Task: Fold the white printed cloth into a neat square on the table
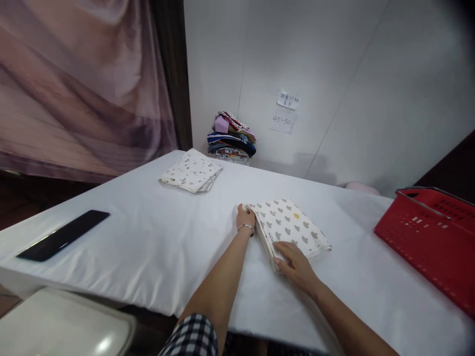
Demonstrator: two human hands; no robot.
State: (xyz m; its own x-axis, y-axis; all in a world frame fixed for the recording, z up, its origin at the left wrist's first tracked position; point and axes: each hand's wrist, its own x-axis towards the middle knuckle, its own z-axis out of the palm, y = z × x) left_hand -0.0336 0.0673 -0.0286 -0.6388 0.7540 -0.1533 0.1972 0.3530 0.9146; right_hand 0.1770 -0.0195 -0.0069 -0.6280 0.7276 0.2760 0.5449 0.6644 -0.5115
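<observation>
Wht cloth (pixel 285 225), gry print, folded, on tbl (pixel 166 232)

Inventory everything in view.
Near cloth: 1, grey-patterned white, centre
Far cloth: 1, patterned white, left
Table: 1, white, centre
Slab: 1, black, left
Basket: 1, red, right
Fabric stack: 1, multicoloured, beyond table
Notes: 2, white, wall
Wall: 1, white, background
Drape: 1, pinkish, left
Post: 1, dark, left
Lump: 1, pink, behind table
Seat-like object: 1, pale, lower left
Bracelet: 1, silvery, left wrist
Sleeve: 1, black-white, left arm
Left hand, right hand: 2, on near cloth

room between cloths (pixel 287 225) (basket (pixel 426 242) blocks right)
</observation>
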